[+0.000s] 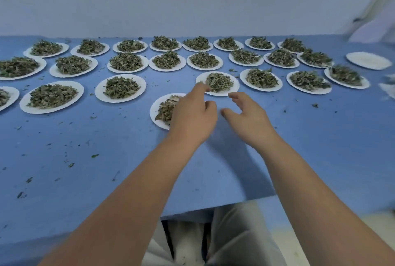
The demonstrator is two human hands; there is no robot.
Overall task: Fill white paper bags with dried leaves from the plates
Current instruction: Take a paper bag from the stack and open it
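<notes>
**Step in hand:** reach for a plate. Both hands are held over the blue tabletop (106, 148), converging on one white plate (235, 85) at 12 o'clock from the hands. This plate carries a heap of dried leaves (219, 82).

**Left hand** (192, 116): fingers loosely curled, forefinger extended to the plate's 9 o'clock rim. It holds nothing, and contact with the rim cannot be confirmed. The hand partly covers a nearer plate (155, 114), also loaded.

**Right hand** (248, 116): fingers spread wide and curved, holding nothing, just short of the plate's 5 o'clock rim.

**Task status:** judged early. Rows of loaded plates run from 9 o'clock to 3 o'clock. One empty plate (368, 60) sits at 2 o'clock. No white paper bag can be identified. A blurred white object (386, 87) at the 3 o'clock edge may be one.

**Next move:** it probably calls for a two-sided hold under opposite rims, with the plate kept level so the loose leaves do not spill.

**Markings:** no brand, label or writing is legible.
</notes>
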